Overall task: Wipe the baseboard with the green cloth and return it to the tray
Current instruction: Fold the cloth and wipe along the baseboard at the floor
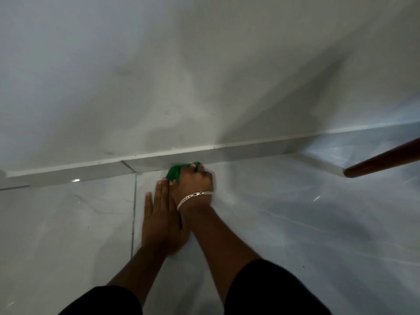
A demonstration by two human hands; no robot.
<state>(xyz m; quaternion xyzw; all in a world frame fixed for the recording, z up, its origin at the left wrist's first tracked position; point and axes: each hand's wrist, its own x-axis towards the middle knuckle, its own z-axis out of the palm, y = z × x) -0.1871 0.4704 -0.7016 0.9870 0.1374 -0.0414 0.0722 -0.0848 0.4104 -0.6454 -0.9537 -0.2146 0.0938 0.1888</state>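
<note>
Head view, right hand: its fingers are curled tight around the bunched green cloth, pressing it where the floor meets the baseboard.
Head view, left hand: flat on the floor, fingers straight and together, holding nothing, just beside the right wrist.
Cloth and fingers: the cloth pokes out left of and beyond the knuckles; most of it is hidden inside the fist.
Risk, coverage: the wad is small, so the baseboard's upper edge may be missed.
Risk, slip: the glossy floor could let the bracing hand slide.
Risk, obstacle: a wooden leg stands near the baseboard to the right, and could block the stroke.
Tray: not visible.
</note>
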